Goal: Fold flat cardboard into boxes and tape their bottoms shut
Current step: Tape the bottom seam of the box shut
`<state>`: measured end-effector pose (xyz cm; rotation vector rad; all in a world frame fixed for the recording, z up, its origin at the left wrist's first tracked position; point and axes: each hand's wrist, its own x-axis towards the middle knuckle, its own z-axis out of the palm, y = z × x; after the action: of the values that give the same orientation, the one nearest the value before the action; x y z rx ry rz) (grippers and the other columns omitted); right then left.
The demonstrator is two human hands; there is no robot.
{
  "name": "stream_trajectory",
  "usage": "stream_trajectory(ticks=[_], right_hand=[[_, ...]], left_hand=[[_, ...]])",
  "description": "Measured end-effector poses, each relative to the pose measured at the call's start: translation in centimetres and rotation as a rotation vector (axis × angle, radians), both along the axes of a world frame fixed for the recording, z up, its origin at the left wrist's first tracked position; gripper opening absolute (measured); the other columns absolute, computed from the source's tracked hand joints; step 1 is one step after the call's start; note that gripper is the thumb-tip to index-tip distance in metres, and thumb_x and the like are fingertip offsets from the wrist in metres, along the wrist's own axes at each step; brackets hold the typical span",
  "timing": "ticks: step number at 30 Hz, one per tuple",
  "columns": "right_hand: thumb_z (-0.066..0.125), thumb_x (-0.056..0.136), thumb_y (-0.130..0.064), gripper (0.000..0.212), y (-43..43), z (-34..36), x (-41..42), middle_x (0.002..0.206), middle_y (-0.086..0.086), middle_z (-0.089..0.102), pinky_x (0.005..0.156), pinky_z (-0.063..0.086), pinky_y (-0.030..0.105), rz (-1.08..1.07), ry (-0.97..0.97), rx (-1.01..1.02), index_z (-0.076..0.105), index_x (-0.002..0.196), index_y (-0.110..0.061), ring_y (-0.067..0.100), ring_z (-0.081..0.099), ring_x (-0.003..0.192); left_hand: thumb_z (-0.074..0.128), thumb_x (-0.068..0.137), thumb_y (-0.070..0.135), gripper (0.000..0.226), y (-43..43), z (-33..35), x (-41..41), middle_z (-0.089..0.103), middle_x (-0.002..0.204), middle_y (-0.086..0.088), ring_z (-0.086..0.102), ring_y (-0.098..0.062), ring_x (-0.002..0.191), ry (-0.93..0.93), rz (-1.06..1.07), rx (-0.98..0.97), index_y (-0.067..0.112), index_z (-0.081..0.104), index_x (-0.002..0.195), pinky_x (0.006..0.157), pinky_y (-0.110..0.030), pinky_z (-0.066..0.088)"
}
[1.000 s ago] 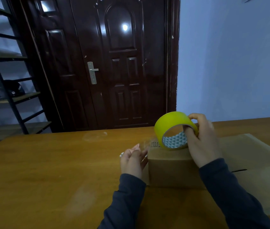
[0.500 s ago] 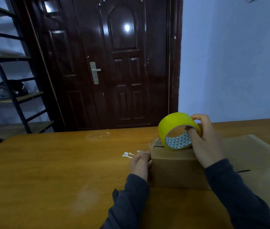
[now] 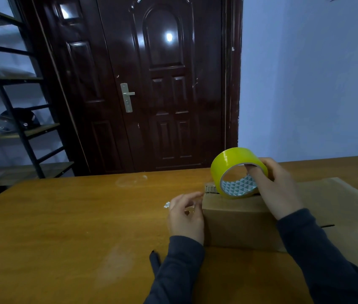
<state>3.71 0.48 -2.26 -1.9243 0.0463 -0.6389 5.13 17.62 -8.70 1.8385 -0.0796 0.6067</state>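
A small folded cardboard box (image 3: pixel 237 224) stands on the wooden table (image 3: pixel 75 216). A yellow tape roll (image 3: pixel 230 165) rests on edge on the box's top. My right hand (image 3: pixel 276 187) grips the roll, with fingers through its core and the thumb over its top. My left hand (image 3: pixel 185 212) is at the box's left end, fingers loosely curled, and seems to pinch a clear strip of tape against the box's left edge. The tape strip itself is hard to see.
Flat cardboard sheets (image 3: pixel 338 207) lie under and to the right of the box. A small white scrap (image 3: pixel 166 204) lies on the table left of my left hand. Behind the table are a dark door (image 3: pixel 162 84) and a metal shelf rack (image 3: pixel 9 106).
My left hand dropped to the box's left side, then lifted a little with its fingers spreading. The white scrap came into view beside it. The roll and my right hand stayed put.
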Motion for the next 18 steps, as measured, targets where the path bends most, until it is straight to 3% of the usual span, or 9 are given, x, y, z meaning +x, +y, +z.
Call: stream_trajectory(ticks=[2,4,6,8,12,18], right_hand=[[0.051,0.093,-0.043,0.021,0.1,-0.1,0.0,0.088,-0.004,0.062,0.062,0.044,0.024,0.002,-0.002,-0.005,0.058,0.099,-0.025,0.01,0.058,0.083],[0.051,0.093,-0.043,0.019,0.1,-0.1,0.0,0.088,-0.003,0.062,0.063,0.045,0.025,0.001,-0.004,0.001,0.058,0.098,-0.025,0.01,0.058,0.083],[0.051,0.093,-0.042,0.018,0.1,-0.1,0.0,0.089,-0.003,0.062,0.063,0.045,0.024,-0.004,-0.004,0.004,0.057,0.098,-0.026,0.01,0.058,0.083],[0.051,0.093,-0.042,0.017,0.0,-0.2,0.0,0.088,-0.003,0.062,0.064,0.046,0.025,-0.007,-0.007,0.01,0.057,0.097,-0.027,0.011,0.059,0.084],[0.051,0.092,-0.044,0.02,0.0,-0.2,0.2,0.088,-0.001,0.063,0.068,0.05,0.029,-0.008,-0.005,0.031,0.057,0.098,-0.026,0.014,0.06,0.084],[0.056,0.091,-0.039,0.021,0.0,-0.1,0.1,0.09,-0.006,0.062,0.061,0.043,0.021,-0.003,-0.01,-0.009,0.056,0.104,-0.023,0.007,0.058,0.084]], left_hand=[[0.072,0.08,0.013,0.039,0.1,0.0,0.0,0.048,0.106,0.018,0.053,0.003,0.091,-0.026,0.097,-0.008,0.039,0.058,0.105,0.074,-0.01,0.046],[0.077,0.074,0.012,0.037,0.1,-0.1,0.2,0.052,0.102,0.014,0.053,0.001,0.09,-0.104,0.169,0.024,0.032,0.06,0.101,0.072,-0.008,0.042],[0.078,0.073,0.01,0.028,0.0,-0.3,0.2,0.058,0.094,0.014,0.054,-0.005,0.089,-0.203,0.197,0.146,0.031,0.067,0.088,0.074,-0.013,0.044],[0.075,0.077,0.009,0.027,-0.1,-0.4,0.1,0.059,0.091,0.019,0.054,-0.005,0.091,-0.248,0.195,0.23,0.033,0.07,0.088,0.078,-0.022,0.048],[0.063,0.084,0.002,0.04,-0.2,-0.6,-0.1,0.053,0.096,0.029,0.051,0.0,0.098,-0.249,0.119,0.277,0.034,0.069,0.107,0.09,-0.036,0.048],[0.051,0.086,-0.003,0.061,0.1,-0.9,-0.1,0.049,0.115,0.022,0.045,-0.003,0.116,-0.153,-0.104,0.373,0.033,0.047,0.135,0.105,-0.03,0.038]])
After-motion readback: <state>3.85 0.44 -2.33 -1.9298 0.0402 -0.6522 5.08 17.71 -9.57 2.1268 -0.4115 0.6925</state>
